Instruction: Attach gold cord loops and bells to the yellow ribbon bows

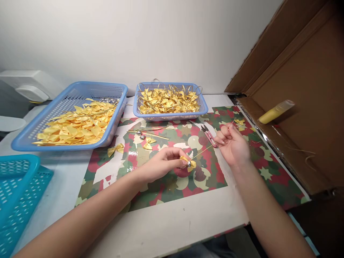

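Note:
My left hand point(166, 162) pinches a yellow ribbon bow point(192, 165) with a small silver bell point(189, 163) at its middle. A thin gold cord point(201, 152) runs taut from the bow up to my right hand point(233, 143), whose fingers are closed on it. Pink thread snips point(208, 136) lie just left of my right hand, blades pointing away from me. Left of the bow, a loose bow point(149, 143), two silver bells point(142, 137) and several gold cords point(156, 135) rest on the patterned sheet. Another bow point(116, 149) lies farther left.
A blue basket point(67, 146) of yellow bows stands at left, and a smaller blue basket point(172, 115) of corded bows at the back. A teal basket point(24, 157) sits at near left. Cardboard point(301, 71) walls the right side, with a yellow tube point(276, 111) beside it.

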A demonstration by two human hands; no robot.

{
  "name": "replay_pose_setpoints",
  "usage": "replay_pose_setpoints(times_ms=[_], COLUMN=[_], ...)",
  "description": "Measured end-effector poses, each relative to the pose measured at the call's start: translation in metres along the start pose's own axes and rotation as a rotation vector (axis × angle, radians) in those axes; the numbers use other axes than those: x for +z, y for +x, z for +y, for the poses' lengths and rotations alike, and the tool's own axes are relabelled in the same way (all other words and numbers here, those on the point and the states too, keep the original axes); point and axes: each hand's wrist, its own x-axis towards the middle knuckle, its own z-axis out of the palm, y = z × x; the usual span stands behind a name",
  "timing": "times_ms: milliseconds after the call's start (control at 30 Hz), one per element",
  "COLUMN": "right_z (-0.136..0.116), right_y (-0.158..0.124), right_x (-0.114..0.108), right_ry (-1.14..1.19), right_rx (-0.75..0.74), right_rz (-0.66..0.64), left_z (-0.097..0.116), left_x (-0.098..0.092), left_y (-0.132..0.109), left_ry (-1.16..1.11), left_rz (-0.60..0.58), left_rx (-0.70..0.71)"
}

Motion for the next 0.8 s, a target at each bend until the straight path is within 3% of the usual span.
replay_pose_setpoints(times_ms=[300, 800], right_z=[0.013, 0.015], right_y=[-0.002, 0.002], right_x=[0.003, 0.0], right_ry=[0.011, 0.0], right_rx=[0.139, 0.097], right_rz=[-0.002, 0.037], left_z=[-0.009, -0.013], left_x=[0.004, -0.001], left_y=[-0.002, -0.008], left_ry=[-0.333, -0.128], left_rz=[0.031, -0.01], left_rx=[0.043, 0.056])
